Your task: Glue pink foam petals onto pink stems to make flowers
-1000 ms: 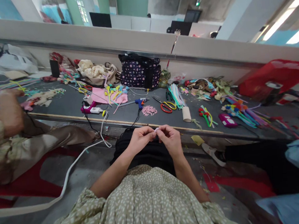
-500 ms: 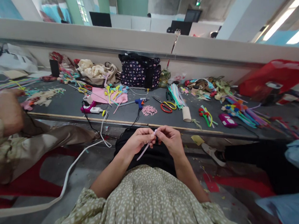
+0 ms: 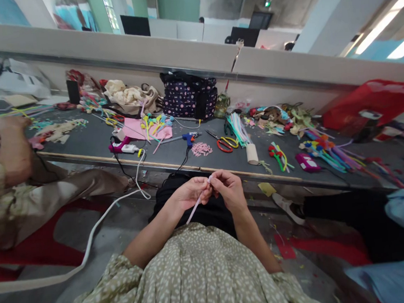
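Above my lap, my left hand (image 3: 192,192) is closed around a pale pink pipe cleaner (image 3: 193,211). Its loose tail slants down towards my shirt. Fingertips of my right hand (image 3: 230,189) pinch the upper end of that same stem, close against the left fingers. A small pale bit shows between the two hands, but its shape is too small to make out. On the table just ahead lie a heap of short pink pieces (image 3: 201,149), a blue glue gun (image 3: 189,138) and red-and-yellow-handled scissors (image 3: 224,144).
The table's front edge (image 3: 175,166) runs just beyond my hands. A white cable (image 3: 99,225) hangs down at left. A pipe cleaner bundle (image 3: 238,129) lies by a beige cylinder (image 3: 252,154). A dotted bag (image 3: 189,96) stands behind. People sit on both sides.
The pipe cleaner's tail has swung down and now hangs steeper and longer below my left hand. My left hand has turned slightly. Both hands stay together in about the same place.
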Motion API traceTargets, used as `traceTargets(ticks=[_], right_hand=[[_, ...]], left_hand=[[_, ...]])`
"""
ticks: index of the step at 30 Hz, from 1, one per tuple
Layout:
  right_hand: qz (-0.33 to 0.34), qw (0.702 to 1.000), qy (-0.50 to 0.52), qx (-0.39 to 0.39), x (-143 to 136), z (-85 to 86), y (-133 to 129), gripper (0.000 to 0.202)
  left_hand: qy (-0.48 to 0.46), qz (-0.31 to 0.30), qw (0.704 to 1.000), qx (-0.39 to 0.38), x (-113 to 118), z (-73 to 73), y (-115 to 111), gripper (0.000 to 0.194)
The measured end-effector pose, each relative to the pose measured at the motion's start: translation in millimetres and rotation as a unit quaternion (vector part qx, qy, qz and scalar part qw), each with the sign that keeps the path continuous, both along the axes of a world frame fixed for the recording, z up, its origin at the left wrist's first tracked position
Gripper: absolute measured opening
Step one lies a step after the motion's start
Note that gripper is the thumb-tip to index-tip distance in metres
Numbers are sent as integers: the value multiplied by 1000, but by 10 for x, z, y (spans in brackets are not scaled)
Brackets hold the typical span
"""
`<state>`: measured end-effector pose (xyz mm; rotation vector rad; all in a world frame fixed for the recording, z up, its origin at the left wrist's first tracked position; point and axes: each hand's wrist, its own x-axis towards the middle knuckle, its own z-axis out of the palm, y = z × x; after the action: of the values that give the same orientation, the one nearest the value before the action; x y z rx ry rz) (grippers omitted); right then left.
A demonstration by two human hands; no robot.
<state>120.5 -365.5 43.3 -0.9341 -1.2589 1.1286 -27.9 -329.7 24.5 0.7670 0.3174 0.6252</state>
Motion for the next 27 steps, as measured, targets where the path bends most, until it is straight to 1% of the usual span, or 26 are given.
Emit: traceTargets(ticks=[1,3,5,6,7,8,10,12,13,14,15,16,18,20,24,27], right_hand=[[-10,1000,-5,2,4,-17,8,18],[-35,999,-17,10,12,-53,30,19],[-63,997,-31,19,14,-82,51,19],[-77,996,-38,25,11,-92,60,18],[-90,994,-45,31,6,-99,66,18],[-101,993,-52,37,0,-102,70,18],[-118,990,-62,46,-14,-105,73,17],[-127,988,-72,47,-26,-105,72,18],[-131,987,-78,46,-30,-105,71,19],[-134,986,-82,45,-33,-105,69,19],[-137,986,-87,45,-35,-104,67,20],[-137,985,-90,44,-35,-102,66,20],[-132,986,-89,45,-34,-96,62,21],[-121,988,-84,45,-31,-86,58,20],[-95,992,-75,46,-20,-72,51,17],[-82,993,-69,48,-6,-72,47,15]], left_hand=[[19,17,1000,14,0,12,-5,36],[73,74,993,64,-5,43,-24,34],[139,143,970,140,-8,80,-57,33],[174,180,950,187,-6,99,-79,33],[209,219,923,237,-2,119,-104,31],[244,258,889,290,4,137,-130,29],[304,337,802,389,17,168,-180,21],[342,375,721,471,28,184,-216,15],[353,382,691,502,31,186,-226,14],[362,384,667,526,34,185,-232,14],[367,386,650,542,35,184,-234,16],[371,387,639,551,34,182,-233,17],[374,387,634,555,29,184,-230,18],[368,385,647,546,21,193,-229,17],[347,384,686,512,6,213,-226,15],[325,381,729,467,5,211,-205,18]])
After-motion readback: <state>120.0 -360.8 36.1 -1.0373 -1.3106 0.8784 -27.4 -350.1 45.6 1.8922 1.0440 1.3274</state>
